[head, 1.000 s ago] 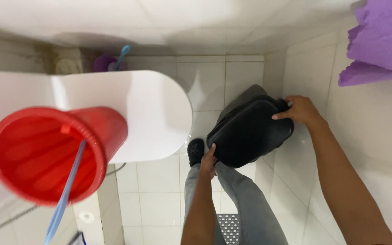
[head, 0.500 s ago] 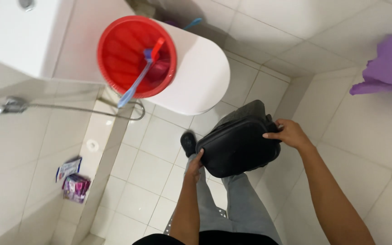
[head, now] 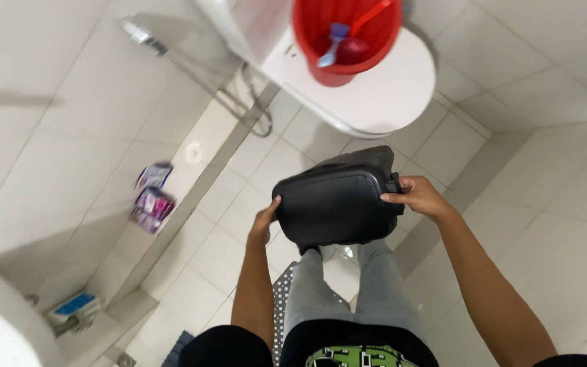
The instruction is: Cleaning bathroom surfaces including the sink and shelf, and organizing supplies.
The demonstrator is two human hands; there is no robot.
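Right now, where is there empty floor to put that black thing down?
Bare white floor tiles lie between the toilet's white closed lid and the pink sachets on the low ledge. More bare tile lies beyond the right hand. It is crowded on the lid, where a red plastic bucket stands, and under the black rounded container, where the legs are.

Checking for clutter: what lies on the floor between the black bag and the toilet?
Head view: only bare white floor tiles between black bag and toilet.

Black bin (head: 334, 207) between both hands.
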